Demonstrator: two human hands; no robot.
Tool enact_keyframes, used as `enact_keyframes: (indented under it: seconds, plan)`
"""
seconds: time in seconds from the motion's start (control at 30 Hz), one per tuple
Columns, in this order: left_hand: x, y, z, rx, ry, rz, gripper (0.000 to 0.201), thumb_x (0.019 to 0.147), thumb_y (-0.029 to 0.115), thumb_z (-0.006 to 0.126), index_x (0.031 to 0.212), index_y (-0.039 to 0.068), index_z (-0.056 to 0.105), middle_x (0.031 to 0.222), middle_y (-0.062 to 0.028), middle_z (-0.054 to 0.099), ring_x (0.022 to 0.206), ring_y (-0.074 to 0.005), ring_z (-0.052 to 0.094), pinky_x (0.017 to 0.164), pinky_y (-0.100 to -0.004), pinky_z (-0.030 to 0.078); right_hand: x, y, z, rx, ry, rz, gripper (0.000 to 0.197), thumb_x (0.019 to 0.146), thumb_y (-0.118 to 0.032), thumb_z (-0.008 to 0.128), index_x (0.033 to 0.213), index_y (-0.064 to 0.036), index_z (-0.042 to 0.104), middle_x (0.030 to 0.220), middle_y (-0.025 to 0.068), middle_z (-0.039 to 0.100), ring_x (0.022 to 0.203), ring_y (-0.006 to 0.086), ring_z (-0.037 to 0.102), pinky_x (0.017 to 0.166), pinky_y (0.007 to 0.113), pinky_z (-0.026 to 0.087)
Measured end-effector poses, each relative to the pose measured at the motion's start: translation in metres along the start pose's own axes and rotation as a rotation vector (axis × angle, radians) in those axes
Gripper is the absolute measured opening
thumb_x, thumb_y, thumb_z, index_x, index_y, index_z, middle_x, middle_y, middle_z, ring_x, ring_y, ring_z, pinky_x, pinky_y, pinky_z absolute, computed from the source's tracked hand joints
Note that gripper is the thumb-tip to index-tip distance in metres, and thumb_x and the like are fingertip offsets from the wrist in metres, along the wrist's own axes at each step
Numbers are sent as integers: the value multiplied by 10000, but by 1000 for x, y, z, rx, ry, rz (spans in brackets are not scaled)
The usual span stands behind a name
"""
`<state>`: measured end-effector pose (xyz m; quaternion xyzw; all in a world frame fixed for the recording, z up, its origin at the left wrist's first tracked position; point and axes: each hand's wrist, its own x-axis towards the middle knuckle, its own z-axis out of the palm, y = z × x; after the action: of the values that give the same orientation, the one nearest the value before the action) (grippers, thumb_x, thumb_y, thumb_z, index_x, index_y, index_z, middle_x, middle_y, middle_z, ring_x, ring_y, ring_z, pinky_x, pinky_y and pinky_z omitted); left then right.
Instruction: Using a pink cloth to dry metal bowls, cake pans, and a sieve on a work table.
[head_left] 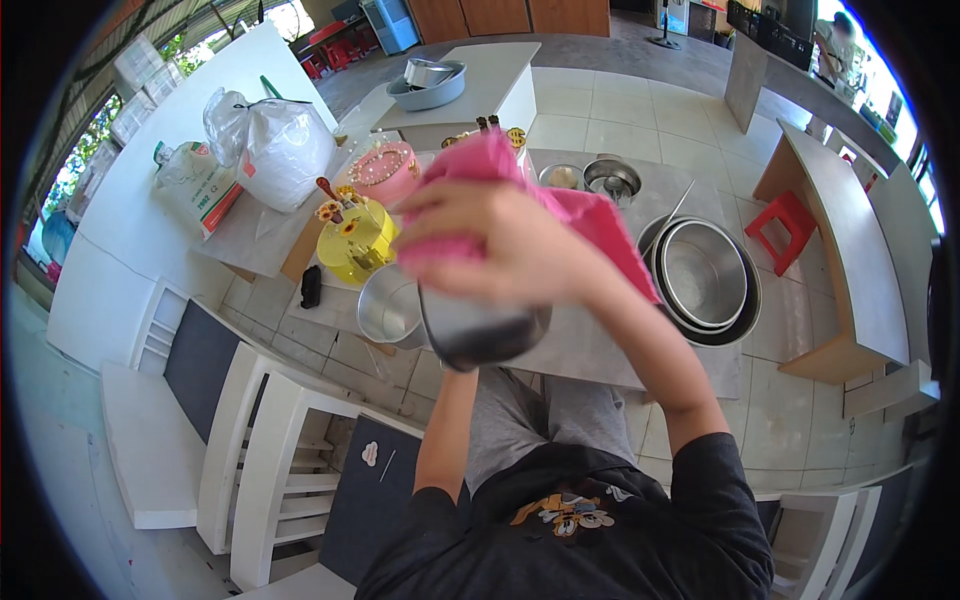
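A grey counter (590, 352) spans the middle, nested metal pans (705, 275) at its right. Over its near edge, a metal pot (480, 330) is raised before the person. A yellow cake (358, 240) stands near the pot's left; a wide swing or slipping grip could knock it. A pink cloth (608, 225) drapes above the pot. The right hand's (500, 240) blurred fingers curl, partly closed, around the cloth; the left hand's are hidden, their grip untellable.

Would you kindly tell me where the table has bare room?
The table is bare between the held pot and nested pans; a smaller patch lies right of the steel bowl. The left is crowded: yellow cake, pink cake, silver pan.
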<state>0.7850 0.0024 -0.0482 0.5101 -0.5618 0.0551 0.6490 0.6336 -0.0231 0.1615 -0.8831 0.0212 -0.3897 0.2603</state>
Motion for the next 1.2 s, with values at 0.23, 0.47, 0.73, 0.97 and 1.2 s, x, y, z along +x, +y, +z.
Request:
enact_keyframes:
  seconds: [0.23, 0.47, 0.73, 0.97, 1.2]
  plan:
    - [32, -16, 20, 111, 199, 25, 328, 822, 121, 555, 1101, -40, 493, 1031, -134, 568, 882, -226, 560, 775, -302, 428, -35, 57, 56, 1525, 365, 638, 451, 906, -372, 373, 1198, -51, 495, 1215, 75, 511, 1086, 173, 492, 933, 313, 385]
    - [67, 21, -4, -79, 293, -285, 308, 860, 179, 546, 1055, -56, 511, 934, -141, 586, 837, -202, 553, 744, -295, 431, -50, 18, 90, 1689, 983, 853, 485, 910, -413, 357, 1234, -60, 434, 1222, 107, 484, 1133, 212, 448, 992, 351, 320]
    - [52, 7, -10, -445, -398, -541, 277, 871, 143, 521, 1087, -31, 508, 971, -85, 597, 860, -148, 558, 750, -262, 438, -34, 34, 33, 4, 451, 185, 313, 852, -89, 446, 1139, -4, 536, 1155, 112, 538, 1131, 189, 450, 967, 302, 314]
    - [-1, -28, 32, -765, -281, -592, 252, 874, 120, 486, 1075, -31, 499, 957, -76, 590, 851, -140, 551, 753, -271, 433, -41, 70, 60, 939, 576, 326, 377, 916, -219, 318, 1162, 12, 487, 1228, 124, 479, 1167, 201, 421, 1016, 300, 267]
    - [19, -5, 0, -607, -176, -442, 257, 874, 134, 488, 1066, -36, 499, 950, -86, 590, 843, -145, 552, 746, -277, 433, -57, 29, 44, 89, 684, -39, 389, 849, -198, 485, 1180, 7, 483, 1287, 176, 426, 1278, 241, 302, 1047, 374, 193]
